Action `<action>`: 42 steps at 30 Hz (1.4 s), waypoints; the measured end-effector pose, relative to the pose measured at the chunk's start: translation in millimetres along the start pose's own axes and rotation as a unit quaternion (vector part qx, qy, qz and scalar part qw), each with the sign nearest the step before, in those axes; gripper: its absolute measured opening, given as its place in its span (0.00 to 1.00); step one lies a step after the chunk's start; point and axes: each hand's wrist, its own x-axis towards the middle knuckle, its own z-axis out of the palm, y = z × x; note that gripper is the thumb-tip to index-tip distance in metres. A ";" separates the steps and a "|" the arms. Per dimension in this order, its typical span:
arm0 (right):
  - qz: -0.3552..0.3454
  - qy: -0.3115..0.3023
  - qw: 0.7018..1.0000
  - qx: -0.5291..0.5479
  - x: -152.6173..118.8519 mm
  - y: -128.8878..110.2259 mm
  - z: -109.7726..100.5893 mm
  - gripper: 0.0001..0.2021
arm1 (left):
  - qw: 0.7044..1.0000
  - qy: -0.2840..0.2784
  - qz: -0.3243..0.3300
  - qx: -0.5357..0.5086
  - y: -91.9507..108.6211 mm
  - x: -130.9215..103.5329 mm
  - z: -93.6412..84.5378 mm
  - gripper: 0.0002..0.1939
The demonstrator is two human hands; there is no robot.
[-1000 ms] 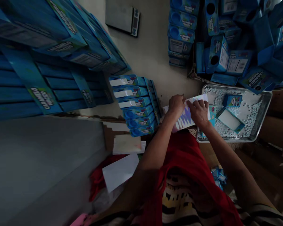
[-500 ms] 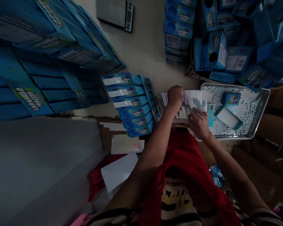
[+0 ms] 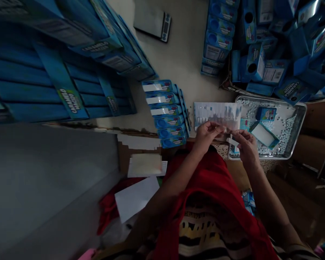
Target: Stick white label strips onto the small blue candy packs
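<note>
Both my hands meet over the table's front edge, fingertips nearly touching. A short white sticker strip hangs from the pinched fingers of my right hand. My left hand is pinched too; what lies between its fingertips is too small to make out. Just behind them lies a sheet of strip stickers, with grey and bare patches. To the left stands a row of blue candy boxes; the far three carry white strips across their ends, while the near ones show round blue marks.
A metal tray on the right holds small pale candies, a small blue box and an open box. Behind it is a carton heaped with blue boxes. Large stacked packs fill the left. A digital scale sits at the back.
My hands have lifted off the sticker sheet and come together nearer my body, with a white strip now in the right fingers. The view has shifted, so the table things appear further right.
</note>
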 end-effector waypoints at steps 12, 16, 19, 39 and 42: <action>-0.069 -0.029 0.995 -0.068 -53.3 6.6 109.0 0.17 | 0.919 0.236 0.208 0.238 77.1 -98.5 -83.1 0.11; -0.163 -0.019 0.967 -0.192 -38.6 17.1 159.5 0.14 | 0.902 0.279 0.223 0.244 89.8 -82.6 -126.9 0.12; -0.197 0.011 0.939 -0.282 -28.9 18.7 180.3 0.11 | 0.912 0.273 0.214 0.220 88.1 -65.3 -149.7 0.13; -0.161 0.063 0.920 -0.353 -0.9 12.6 186.1 0.20 | 0.981 0.185 -0.041 -0.045 65.1 -15.5 -174.4 0.27; -0.130 0.015 0.944 -0.303 -0.3 7.7 182.0 0.18 | 0.980 0.185 -0.067 -0.032 54.6 -3.4 -177.8 0.25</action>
